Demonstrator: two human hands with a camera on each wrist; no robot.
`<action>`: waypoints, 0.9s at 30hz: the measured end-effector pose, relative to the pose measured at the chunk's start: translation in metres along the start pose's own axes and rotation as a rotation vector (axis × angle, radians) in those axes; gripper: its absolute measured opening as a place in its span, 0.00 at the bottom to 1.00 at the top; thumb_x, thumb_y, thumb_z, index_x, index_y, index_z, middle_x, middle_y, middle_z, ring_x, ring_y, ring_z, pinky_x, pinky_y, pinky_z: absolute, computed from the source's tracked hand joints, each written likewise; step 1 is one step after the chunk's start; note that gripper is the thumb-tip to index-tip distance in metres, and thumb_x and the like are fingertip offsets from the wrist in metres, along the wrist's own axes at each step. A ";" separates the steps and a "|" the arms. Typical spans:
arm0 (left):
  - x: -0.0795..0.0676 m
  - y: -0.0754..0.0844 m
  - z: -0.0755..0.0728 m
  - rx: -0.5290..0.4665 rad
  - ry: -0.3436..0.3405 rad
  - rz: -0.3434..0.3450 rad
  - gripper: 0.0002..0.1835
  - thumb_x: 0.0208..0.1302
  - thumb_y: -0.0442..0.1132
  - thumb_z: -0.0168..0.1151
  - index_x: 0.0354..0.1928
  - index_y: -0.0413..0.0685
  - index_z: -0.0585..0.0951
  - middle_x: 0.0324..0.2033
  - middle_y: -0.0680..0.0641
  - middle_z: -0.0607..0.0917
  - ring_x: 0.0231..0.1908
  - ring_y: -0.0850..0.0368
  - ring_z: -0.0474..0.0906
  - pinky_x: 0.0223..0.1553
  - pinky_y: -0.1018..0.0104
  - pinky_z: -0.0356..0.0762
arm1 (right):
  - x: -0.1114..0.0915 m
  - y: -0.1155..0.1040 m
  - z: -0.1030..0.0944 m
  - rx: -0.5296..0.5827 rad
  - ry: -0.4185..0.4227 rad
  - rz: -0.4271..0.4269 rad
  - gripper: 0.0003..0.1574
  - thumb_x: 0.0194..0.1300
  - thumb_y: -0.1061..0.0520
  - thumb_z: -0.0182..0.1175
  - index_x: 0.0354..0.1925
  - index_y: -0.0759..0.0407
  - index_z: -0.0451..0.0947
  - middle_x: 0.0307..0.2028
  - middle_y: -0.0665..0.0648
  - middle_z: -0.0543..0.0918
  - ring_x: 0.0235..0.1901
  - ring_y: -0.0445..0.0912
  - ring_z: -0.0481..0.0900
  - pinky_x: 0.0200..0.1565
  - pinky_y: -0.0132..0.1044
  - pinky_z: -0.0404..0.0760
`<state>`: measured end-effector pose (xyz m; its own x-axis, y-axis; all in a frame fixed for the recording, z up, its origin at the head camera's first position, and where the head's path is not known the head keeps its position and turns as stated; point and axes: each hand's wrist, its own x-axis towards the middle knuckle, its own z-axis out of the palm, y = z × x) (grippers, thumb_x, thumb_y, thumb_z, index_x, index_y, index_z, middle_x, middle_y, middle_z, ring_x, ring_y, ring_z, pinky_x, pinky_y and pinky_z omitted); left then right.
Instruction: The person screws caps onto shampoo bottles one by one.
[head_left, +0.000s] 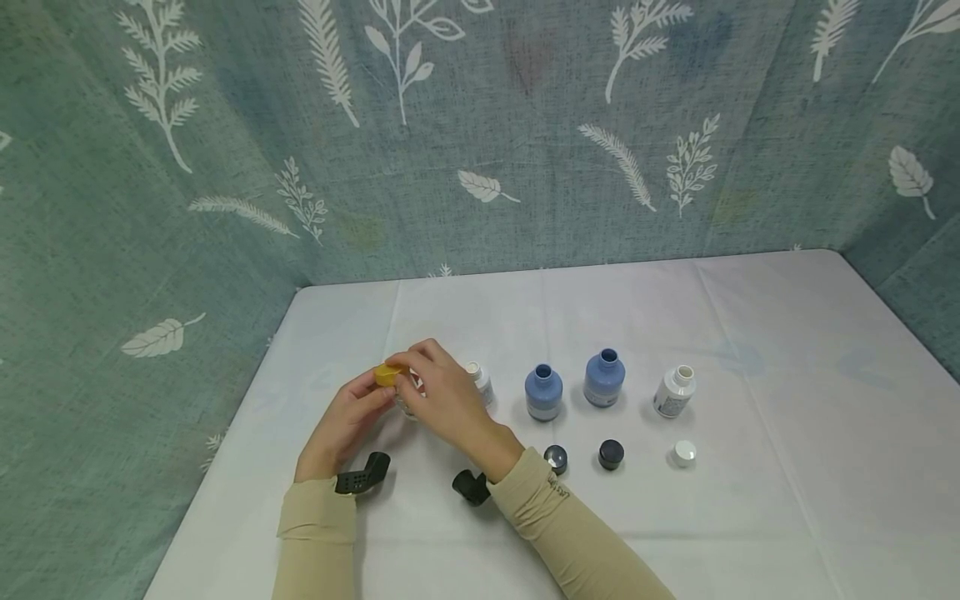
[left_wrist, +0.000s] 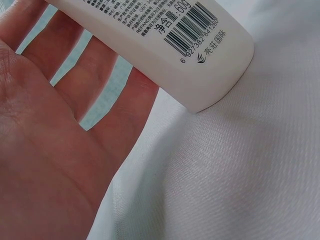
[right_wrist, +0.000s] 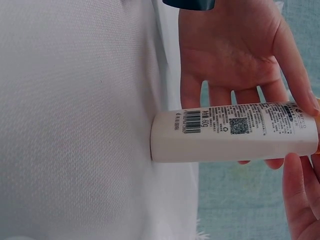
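A white bottle [right_wrist: 235, 132] with printed labels and a barcode stands upright on the white cloth, topped by a yellow cap [head_left: 386, 375]. My left hand [head_left: 358, 417] holds this bottle near its top, fingers behind it and thumb at the front. From the other side my right hand [head_left: 442, 396] pinches the yellow cap between thumb and fingers. The left wrist view shows the lower part of the bottle [left_wrist: 200, 55] in front of the spread left fingers. In the head view the hands hide most of the bottle.
Uncapped to the right stand a white bottle [head_left: 480, 383], two blue bottles [head_left: 543, 396] [head_left: 603, 382] and another white bottle [head_left: 672, 393]. Nearer me lie two black caps [head_left: 556, 458] [head_left: 611, 454] and a white cap [head_left: 683, 453]. Black wrist devices [head_left: 365, 475] [head_left: 471, 487] sit at both wrists.
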<state>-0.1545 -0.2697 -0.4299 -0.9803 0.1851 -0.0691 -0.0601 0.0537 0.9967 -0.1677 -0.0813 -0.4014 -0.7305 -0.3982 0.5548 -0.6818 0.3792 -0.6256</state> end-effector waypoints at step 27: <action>-0.001 -0.001 -0.001 -0.005 -0.004 0.022 0.21 0.63 0.38 0.53 0.57 0.41 0.69 0.52 0.51 0.75 0.55 0.57 0.66 0.52 0.68 0.67 | 0.000 0.000 -0.002 -0.026 -0.023 -0.037 0.16 0.62 0.57 0.52 0.48 0.49 0.75 0.37 0.44 0.73 0.35 0.34 0.67 0.34 0.19 0.65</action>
<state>-0.1541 -0.2710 -0.4308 -0.9806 0.1903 -0.0471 -0.0393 0.0449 0.9982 -0.1681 -0.0802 -0.4003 -0.7042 -0.4315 0.5639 -0.7090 0.3855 -0.5905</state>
